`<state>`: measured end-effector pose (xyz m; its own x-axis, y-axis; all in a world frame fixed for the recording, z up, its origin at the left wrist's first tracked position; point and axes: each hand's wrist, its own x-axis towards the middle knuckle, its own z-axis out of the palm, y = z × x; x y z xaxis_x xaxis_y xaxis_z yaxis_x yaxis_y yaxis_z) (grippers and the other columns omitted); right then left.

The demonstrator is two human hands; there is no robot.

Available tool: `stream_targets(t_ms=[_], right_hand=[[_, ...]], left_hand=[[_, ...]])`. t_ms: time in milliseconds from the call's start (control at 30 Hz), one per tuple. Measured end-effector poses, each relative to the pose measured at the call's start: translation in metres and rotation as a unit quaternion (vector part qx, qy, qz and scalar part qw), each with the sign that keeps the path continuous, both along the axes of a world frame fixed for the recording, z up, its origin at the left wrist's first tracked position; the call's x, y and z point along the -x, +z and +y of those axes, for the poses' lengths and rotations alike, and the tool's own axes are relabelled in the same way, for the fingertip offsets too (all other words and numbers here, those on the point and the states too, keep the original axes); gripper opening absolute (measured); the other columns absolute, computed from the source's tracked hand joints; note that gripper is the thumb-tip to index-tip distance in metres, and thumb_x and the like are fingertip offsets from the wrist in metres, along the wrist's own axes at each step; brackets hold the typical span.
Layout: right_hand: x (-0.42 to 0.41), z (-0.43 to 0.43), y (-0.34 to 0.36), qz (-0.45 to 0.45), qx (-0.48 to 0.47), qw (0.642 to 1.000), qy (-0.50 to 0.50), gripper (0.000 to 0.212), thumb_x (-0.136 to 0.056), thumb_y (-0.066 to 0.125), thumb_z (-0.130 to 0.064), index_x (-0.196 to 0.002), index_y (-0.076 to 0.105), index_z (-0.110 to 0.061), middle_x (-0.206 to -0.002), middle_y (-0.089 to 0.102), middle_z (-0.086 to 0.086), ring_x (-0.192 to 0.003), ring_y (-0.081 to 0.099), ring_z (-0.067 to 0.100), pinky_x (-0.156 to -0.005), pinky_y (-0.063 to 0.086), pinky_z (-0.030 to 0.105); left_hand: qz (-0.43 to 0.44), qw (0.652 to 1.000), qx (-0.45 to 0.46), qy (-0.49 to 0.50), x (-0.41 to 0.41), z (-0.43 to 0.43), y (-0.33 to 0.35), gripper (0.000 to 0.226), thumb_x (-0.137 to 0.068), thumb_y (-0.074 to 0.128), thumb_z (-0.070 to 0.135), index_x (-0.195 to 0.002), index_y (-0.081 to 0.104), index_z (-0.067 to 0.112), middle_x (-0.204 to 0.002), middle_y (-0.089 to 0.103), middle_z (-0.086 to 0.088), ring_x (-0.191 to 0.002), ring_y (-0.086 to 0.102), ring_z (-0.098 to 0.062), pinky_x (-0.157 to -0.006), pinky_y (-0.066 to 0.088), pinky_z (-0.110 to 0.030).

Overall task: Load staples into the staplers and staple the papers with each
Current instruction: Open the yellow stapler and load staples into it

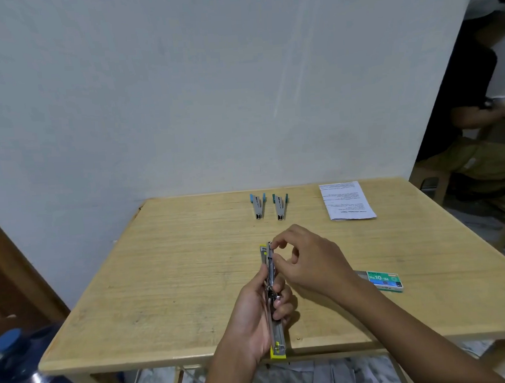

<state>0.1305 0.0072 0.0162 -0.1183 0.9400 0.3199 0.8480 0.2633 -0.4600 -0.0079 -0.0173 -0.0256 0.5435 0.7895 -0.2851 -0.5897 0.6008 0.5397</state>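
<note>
A yellow stapler [273,306] is swung fully open over the wooden table [167,275], its metal magazine facing up. My left hand [254,317] grips it around the middle. My right hand [309,259] pinches at the far end of the magazine with thumb and forefinger; whether staples are between the fingers I cannot tell. Two blue-and-grey staplers [258,206] [280,205] lie open side by side at the back of the table. A green staple box [384,280] lies to the right of my hands. A stack of printed papers [346,201] rests at the back right.
The table stands against a white wall. A blue water jug [22,378] sits on the floor at the lower left. A seated person [479,115] is beyond the doorway on the right. White papers lie on the floor under the table.
</note>
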Motion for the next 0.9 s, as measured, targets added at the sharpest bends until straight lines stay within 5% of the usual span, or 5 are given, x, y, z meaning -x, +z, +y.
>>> stream_targets(t_ms=[333,600,900], right_hand=[[0.002,0.004,0.001,0.129,0.151,0.979,-0.044,0.032,-0.076,0.067,-0.047,-0.102,0.051,-0.039,-0.098,0.059,-0.018,-0.074,0.061,0.008,-0.073,0.047,0.032],[0.013,0.000,-0.002,0.198,0.097,0.972,-0.081,0.010,-0.080,0.066,-0.043,-0.085,0.063,-0.034,-0.086,0.067,-0.017,-0.071,0.066,0.008,-0.076,0.055,0.035],[0.011,-0.004,-0.004,0.236,0.114,0.963,-0.065,0.012,-0.077,0.070,-0.039,-0.087,0.064,-0.038,-0.081,0.069,-0.021,-0.066,0.065,0.005,-0.075,0.054,0.031]], left_hand=[[0.012,1.000,-0.017,-0.011,-0.001,0.002,-0.008,0.048,-0.096,0.049,0.047,-0.063,0.043,0.013,-0.059,0.027,-0.003,-0.040,0.027,-0.012,-0.043,0.025,-0.025],[0.002,1.000,-0.008,-0.019,0.000,0.001,-0.005,0.048,-0.096,0.050,0.047,-0.063,0.039,0.014,-0.063,0.023,-0.003,-0.042,0.026,-0.012,-0.041,0.027,-0.024],[0.011,1.000,0.000,-0.008,0.000,-0.001,-0.001,0.048,-0.096,0.051,0.046,-0.062,0.039,0.014,-0.061,0.024,-0.003,-0.043,0.026,-0.012,-0.041,0.029,-0.024]])
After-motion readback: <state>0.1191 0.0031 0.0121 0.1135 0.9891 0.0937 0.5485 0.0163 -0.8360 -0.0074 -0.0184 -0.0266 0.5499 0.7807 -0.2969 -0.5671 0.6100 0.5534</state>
